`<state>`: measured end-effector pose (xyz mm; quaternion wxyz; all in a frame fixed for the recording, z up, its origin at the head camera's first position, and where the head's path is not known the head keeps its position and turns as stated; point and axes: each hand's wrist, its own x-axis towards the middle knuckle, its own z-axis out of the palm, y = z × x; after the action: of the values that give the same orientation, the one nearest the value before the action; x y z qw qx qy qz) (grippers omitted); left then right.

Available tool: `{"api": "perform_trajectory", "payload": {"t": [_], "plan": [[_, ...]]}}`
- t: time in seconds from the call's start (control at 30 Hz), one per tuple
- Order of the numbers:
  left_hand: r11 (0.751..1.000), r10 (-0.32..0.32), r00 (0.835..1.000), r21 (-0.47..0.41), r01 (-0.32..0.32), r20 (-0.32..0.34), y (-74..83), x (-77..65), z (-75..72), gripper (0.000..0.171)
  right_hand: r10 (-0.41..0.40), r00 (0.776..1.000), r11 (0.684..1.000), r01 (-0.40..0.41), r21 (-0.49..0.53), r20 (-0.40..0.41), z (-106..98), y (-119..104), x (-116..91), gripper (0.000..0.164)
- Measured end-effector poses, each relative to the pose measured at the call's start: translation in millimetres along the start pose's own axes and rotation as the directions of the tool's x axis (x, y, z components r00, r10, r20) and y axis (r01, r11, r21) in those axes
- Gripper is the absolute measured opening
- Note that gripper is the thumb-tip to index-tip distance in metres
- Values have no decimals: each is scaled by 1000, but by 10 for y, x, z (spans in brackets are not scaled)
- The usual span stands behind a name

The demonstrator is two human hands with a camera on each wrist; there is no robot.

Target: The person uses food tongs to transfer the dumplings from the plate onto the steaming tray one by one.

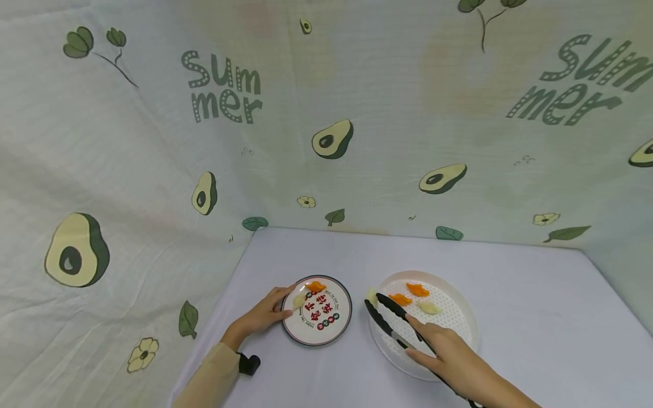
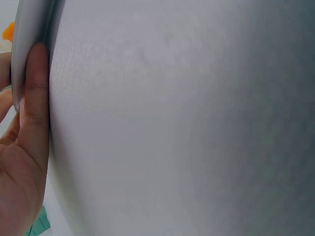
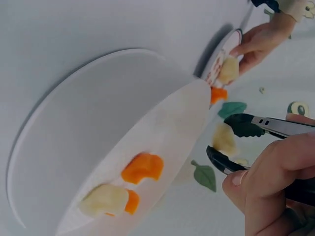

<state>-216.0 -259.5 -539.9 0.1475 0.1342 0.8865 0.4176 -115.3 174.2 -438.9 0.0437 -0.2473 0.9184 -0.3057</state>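
At the left, my left hand (image 1: 262, 311) grips the rim of a small patterned plate (image 1: 306, 335), thumb and fingers on opposite faces of the rim in the left wrist view. An orange piece (image 1: 316, 286) and a pale yellow piece (image 1: 299, 301) lie on this plate. My right hand (image 1: 454, 357) holds black-tipped tongs (image 1: 380, 322). Between the tong tips is another pale yellow piece (image 3: 224, 138), over the left edge of a large white round plate (image 1: 461, 317). Two orange pieces (image 1: 418, 290) and one pale yellow piece (image 1: 428, 307) rest on that large plate.
Both plates stand on a white table (image 1: 530, 317), the small one left of the large one. A pale cloth (image 1: 377, 85) printed with avocados, leaves and lettering hangs behind the table and at its sides. A dark object (image 1: 249, 364) shows at the left wrist.
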Motion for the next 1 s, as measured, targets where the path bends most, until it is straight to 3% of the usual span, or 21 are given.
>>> {"api": "perform_trajectory", "payload": {"t": [0.53, 1.0], "plan": [[1000, -6, 1000, 3, 6, -3, -2, 0, -14, 70, -22, 997, 998, 26, -55, 76, -64, 374, -124, 66], [1000, 0, 1000, -8, 0, -4, -11, 2, -2, 71, -46, 993, 996, 54, -73, 105, -31, 523, -139, 65]]}}
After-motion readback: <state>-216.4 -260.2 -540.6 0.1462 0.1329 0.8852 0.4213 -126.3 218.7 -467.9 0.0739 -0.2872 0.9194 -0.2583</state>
